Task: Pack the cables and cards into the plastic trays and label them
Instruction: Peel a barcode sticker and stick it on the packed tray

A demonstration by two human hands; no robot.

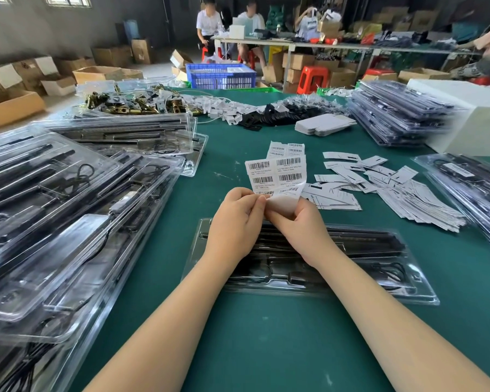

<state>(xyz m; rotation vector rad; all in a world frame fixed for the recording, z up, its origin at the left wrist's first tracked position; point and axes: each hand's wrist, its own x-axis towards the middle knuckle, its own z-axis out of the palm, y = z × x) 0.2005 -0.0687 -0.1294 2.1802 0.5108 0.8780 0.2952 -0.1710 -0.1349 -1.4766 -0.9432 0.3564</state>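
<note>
A strip of white barcode labels point(277, 171) rises above the table's middle. My left hand point(235, 219) pinches its lower left edge, and my right hand point(297, 224) holds the curled backing at its bottom. Directly beneath both hands lies a closed clear plastic tray point(379, 267) with black cables and rods inside, flat on the green table point(266, 335). White cards point(379, 182) lie scattered to the right of the labels.
Stacked packed trays point(68, 207) fill the left side, and more stacks point(396, 114) stand at the far right beside a white box point(475, 114). Brass hardware point(125, 103), white clips and black parts lie at the far edge. People sit at a distant table.
</note>
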